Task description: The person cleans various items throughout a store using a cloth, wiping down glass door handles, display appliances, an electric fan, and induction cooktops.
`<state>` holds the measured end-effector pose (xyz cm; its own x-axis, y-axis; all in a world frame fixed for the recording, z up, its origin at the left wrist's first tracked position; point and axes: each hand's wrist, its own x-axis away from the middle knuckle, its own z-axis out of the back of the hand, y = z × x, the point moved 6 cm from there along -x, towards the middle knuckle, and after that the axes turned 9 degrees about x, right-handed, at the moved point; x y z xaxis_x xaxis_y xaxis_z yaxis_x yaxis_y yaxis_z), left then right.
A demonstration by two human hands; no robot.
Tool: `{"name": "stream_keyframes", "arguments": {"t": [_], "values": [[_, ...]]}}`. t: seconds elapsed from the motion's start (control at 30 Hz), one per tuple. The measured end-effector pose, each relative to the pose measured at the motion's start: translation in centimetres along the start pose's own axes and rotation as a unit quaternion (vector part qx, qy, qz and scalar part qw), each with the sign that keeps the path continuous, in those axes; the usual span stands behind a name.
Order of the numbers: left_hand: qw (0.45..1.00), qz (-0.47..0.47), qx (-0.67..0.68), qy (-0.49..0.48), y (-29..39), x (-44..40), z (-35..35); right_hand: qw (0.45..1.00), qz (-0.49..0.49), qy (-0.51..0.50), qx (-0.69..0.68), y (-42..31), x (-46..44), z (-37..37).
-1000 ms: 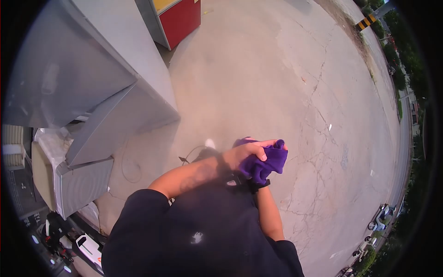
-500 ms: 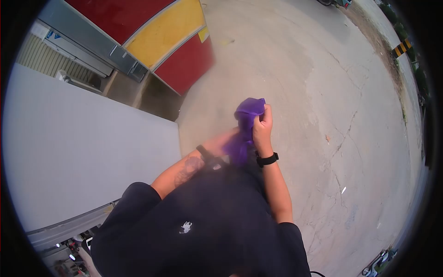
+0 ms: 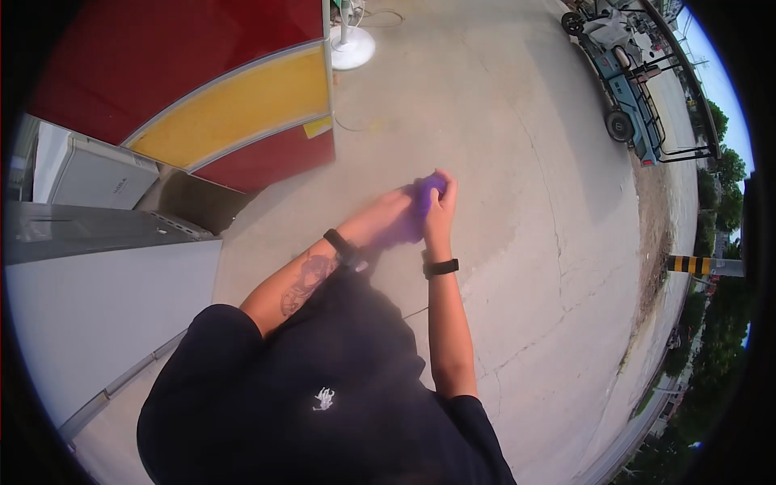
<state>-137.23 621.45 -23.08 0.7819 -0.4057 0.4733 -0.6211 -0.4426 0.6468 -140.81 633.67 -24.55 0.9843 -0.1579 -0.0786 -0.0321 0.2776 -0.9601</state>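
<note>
Since the earlier frame, half a second before, the purple cloth (image 3: 428, 192) had drawn in from a longer, looser hang to a compact bunch, and the left hand (image 3: 390, 213) had come up beside the right hand (image 3: 440, 212). The view had swung as well, bringing more of the blue cargo tricycle (image 3: 629, 90) into sight at the far right and a white round base (image 3: 353, 50) at the far left of the open ground.

The cloth was between the two hands, held out in front of the black shirt (image 3: 307, 356) and above the concrete ground (image 3: 501, 259). The right hand's fingers (image 3: 449, 187) were curled around its upper part, the thumb pressed on the near side. The left hand lay against the cloth's left side, but blur hid its fingers; whether they gripped or merely touched could not be told. A blurred purple edge trailed below.

As far as could be judged, the handling was partway along: the cloth was gathered up, but no flat or settled fold showed, and it was not yet set down. To the left stood the red-and-yellow cabinet (image 3: 234, 101), with a pale panel (image 3: 105, 323) nearer.
</note>
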Motion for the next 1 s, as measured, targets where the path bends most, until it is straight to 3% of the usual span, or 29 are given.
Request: {"name": "stream_keyframes", "arguments": {"t": [0.03,0.07,0.17,0.2,0.3,0.37,0.4,0.5,0.53,0.6,0.7,0.8,0.9,0.93,1.0], "values": [[0.999,-0.008,-0.040,0.002,2.3,-3.9,-1.3,0.991,-0.096,0.020,-0.094,1.6,-5.3,0.6],[0.997,-0.016,-0.080,0.004,4.6,-7.8,-2.7,0.998,-0.026,-0.014,-0.046,1.8,-9.8,1.6],[0.998,-0.034,0.049,-0.002,10.2,-15.9,-4.3,0.998,0.017,-0.054,-0.017,-1.8,-17.7,4.4],[0.992,-0.043,0.102,0.057,12.2,-18.6,-4.7,0.997,0.029,-0.064,0.021,-1.9,-20.2,4.9],[0.983,-0.109,0.137,0.055,17.4,-28.3,-5.4,0.995,0.055,-0.057,0.069,-1.0,-29.1,5.8],[0.992,-0.103,0.060,0.048,20.4,-33.6,-8.0,0.999,0.042,-0.006,0.027,0.5,-36.0,6.5],[0.994,-0.101,0.025,0.045,21.5,-36.2,-9.0,0.989,-0.069,0.045,-0.124,-0.6,-39.5,7.0],[0.957,-0.218,-0.192,-0.010,25.7,-46.2,-11.9,0.989,0.016,0.065,-0.128,1.3,-51.8,8.5],[0.967,-0.207,-0.144,0.039,26.8,-50.2,-11.0,0.985,-0.063,0.042,-0.156,2.6,-55.3,8.0],[0.973,-0.178,-0.068,0.129,30.8,-58.5,-8.5,0.999,0.046,-0.007,-0.023,4.0,-63.0,6.6],[0.971,-0.188,0.060,0.132,39.1,-65.7,-9.6,0.985,0.145,-0.054,0.074,1.5,-71.2,5.5],[0.983,-0.133,0.031,0.125,46.1,-70.7,-10.6,0.996,0.066,-0.059,0.000,1.2,-81.7,3.9],[0.977,-0.156,-0.079,0.124,50.2,-77.5,-11.6,0.987,-0.064,-0.094,-0.113,3.8,-92.9,1.4],[0.969,-0.169,-0.066,0.166,51.7,-80.4,-11.5,0.990,-0.045,-0.110,-0.080,4.2,-96.4,0.6],[0.965,-0.205,-0.036,0.162,55.8,-85.9,-11.2,0.991,0.001,-0.134,-0.011,5.0,-103.9,-0.9]]}}
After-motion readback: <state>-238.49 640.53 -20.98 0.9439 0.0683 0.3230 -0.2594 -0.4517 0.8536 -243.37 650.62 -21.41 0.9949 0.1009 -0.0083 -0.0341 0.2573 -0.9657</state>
